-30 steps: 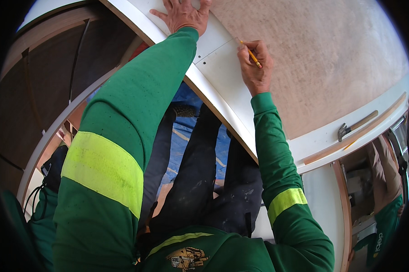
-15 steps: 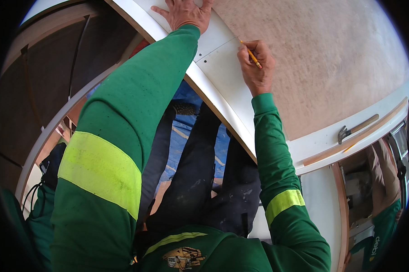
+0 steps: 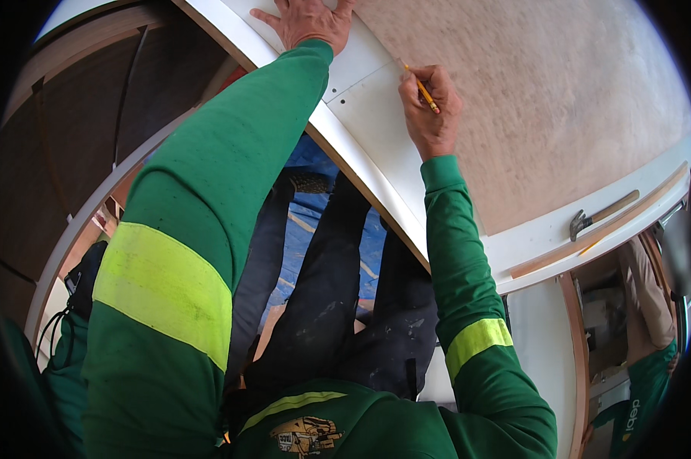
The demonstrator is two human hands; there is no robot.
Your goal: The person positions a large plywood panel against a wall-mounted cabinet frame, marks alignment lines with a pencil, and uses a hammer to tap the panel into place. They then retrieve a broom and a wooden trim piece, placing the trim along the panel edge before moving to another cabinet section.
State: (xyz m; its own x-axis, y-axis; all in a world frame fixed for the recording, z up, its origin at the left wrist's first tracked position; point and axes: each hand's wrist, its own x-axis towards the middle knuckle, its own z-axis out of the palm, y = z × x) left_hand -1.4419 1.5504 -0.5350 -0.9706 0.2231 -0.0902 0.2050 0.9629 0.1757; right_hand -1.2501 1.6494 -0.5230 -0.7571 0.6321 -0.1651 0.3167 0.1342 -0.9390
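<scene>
My right hand is closed around a yellow pencil. The pencil's tip reaches the inner edge of a white board, where it meets a brown wood panel. A thin line crosses the white board and ends close to the pencil tip. Two small dark holes sit beside that line near the board's outer edge. My left hand lies flat on the white board farther up, fingers spread, holding nothing; its fingertips run out of the picture at the top.
A claw hammer lies on the white border at the right, beside a wooden strip. Blue sheeting covers the floor under my legs. Dark panels stand at the left. Another person in green is at the lower right.
The view has shifted slightly, moving everything a little left. Both hands keep nearly the same places, with the pencil still in my right hand and its tip at the board's edge.
</scene>
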